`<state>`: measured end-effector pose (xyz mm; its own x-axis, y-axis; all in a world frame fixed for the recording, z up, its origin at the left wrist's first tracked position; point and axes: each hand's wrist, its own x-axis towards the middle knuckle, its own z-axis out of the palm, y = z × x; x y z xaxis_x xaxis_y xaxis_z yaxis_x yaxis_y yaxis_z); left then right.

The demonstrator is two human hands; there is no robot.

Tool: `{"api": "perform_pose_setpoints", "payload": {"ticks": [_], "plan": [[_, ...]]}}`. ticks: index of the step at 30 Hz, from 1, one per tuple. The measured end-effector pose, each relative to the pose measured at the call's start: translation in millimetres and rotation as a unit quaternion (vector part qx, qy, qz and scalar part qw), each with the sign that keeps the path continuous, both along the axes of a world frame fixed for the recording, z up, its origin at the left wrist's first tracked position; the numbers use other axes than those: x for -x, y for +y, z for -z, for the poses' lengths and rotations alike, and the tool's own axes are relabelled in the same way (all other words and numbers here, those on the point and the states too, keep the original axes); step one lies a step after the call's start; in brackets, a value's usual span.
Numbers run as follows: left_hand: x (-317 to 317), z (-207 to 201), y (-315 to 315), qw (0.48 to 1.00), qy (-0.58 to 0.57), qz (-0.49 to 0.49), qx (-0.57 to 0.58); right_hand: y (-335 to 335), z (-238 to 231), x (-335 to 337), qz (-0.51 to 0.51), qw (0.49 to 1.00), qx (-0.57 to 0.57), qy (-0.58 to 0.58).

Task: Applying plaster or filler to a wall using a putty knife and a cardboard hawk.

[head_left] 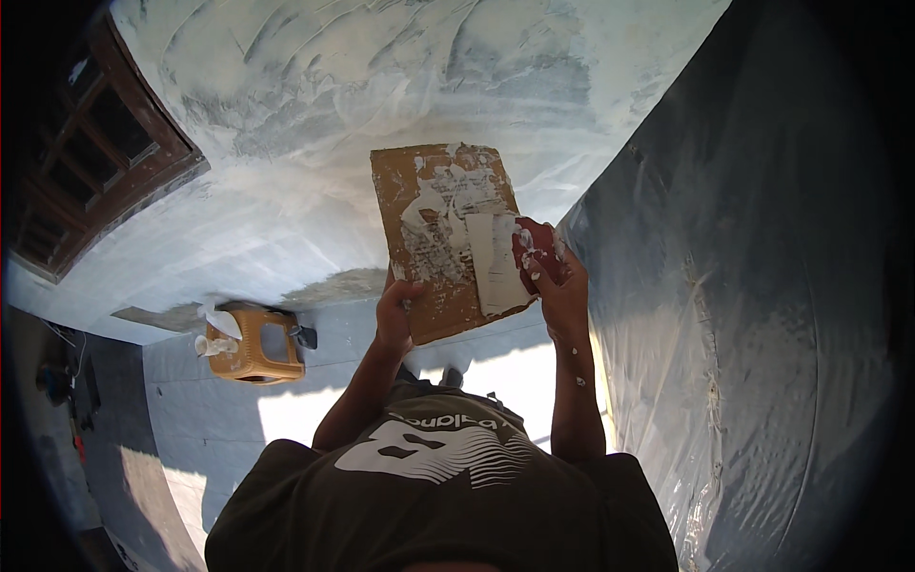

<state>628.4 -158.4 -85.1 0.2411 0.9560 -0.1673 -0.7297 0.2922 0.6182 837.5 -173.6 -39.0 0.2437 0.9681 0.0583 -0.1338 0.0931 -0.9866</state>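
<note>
Risk of dropped paste (448, 195) from tilting brown board (438, 310), held in left hand (394, 310); could also lose grip on smeared red-handled scraper (503, 265), clasped in right hand (564, 291).

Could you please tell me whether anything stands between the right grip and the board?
Yes, the scraper: held by its red handle in the right grip, it overlaps the right side of the board. Nothing visible separates the left grip from the board.

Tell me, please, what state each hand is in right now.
Left hand: closed, holding the brown board by its edge.
Right hand: closed, holding the red-handled scraper.
</note>
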Motion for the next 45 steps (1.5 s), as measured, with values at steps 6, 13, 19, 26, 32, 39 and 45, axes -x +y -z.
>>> {"api": "perform_pose_setpoints", "payload": {"ticks": [6, 13, 19, 26, 32, 39, 45], "plan": [[-39.3, 7.3, -12.2, 1.0, 0.02, 0.007, -0.019, -22.5, 19.0, -22.8, 0.009, 0.999, 0.017, 0.027], [-64.0, 4.3, -9.7, 0.999, 0.036, 0.004, -0.032, -23.2, 24.7, -34.3, -0.01, 0.987, 0.047, 0.152], [-73.5, 8.9, -2.2, 1.0, 0.022, 0.008, -0.016, -14.0, 27.5, -41.3, -0.065, 0.953, 0.082, 0.283], [-61.8, 13.9, 47.7, 0.999, -0.012, 0.034, 0.005, 29.4, 6.6, -36.3, -0.09, 0.946, 0.035, 0.308], [-34.6, 8.5, 80.3, 0.998, -0.038, 0.049, -0.002, 59.7, -10.6, -21.8, -0.101, 0.94, 0.032, 0.325], [2.4, -11.3, 135.9, 0.995, -0.036, 0.088, 0.023, 112.6, -34.3, -5.0, -0.075, 0.954, -0.034, 0.287], [8.0, -18.5, 170.8, 0.991, -0.047, 0.121, 0.02, 145.9, -54.7, -15.8, 0.002, 0.954, -0.077, 0.288]]}}
